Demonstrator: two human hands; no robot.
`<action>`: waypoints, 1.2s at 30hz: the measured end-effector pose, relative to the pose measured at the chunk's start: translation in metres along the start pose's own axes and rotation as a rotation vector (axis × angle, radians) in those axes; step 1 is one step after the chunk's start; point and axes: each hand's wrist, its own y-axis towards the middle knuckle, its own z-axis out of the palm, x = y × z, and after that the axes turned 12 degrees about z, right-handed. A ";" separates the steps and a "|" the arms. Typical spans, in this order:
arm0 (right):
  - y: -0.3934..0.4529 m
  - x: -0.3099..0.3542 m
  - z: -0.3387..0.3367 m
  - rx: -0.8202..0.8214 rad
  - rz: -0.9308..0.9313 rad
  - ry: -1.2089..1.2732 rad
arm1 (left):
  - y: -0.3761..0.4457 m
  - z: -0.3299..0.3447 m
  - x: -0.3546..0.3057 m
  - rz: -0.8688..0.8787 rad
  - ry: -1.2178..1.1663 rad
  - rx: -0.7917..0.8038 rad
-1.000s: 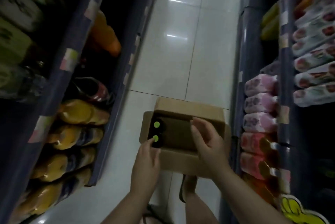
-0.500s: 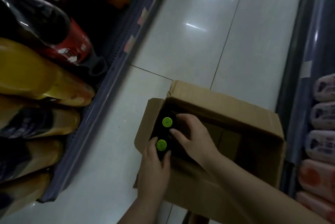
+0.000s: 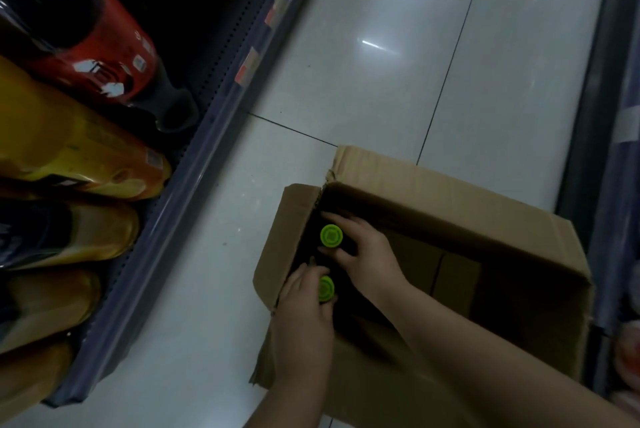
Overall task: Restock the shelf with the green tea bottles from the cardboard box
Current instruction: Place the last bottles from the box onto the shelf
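An open cardboard box sits on the white tiled floor between two shelf units. Two green tea bottles stand at its left end, with only their bright green caps showing. My right hand is wrapped around the neck of the far bottle. My left hand is closed around the near bottle just below its cap. The bottles' bodies are lost in the box's dark inside.
On the left, a grey-blue shelf with price tags holds large yellow drink bottles and a red-labelled dark soda bottle. Another shelf unit rises on the right. White floor tiles run beyond the box.
The view has dropped closer to the box. Both hands moved from its rim and top onto the two green-capped bottles and closed around them.
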 end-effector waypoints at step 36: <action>-0.476 0.180 -0.248 -1.086 -0.187 0.687 | -0.150 -0.282 -0.385 0.778 -0.714 0.513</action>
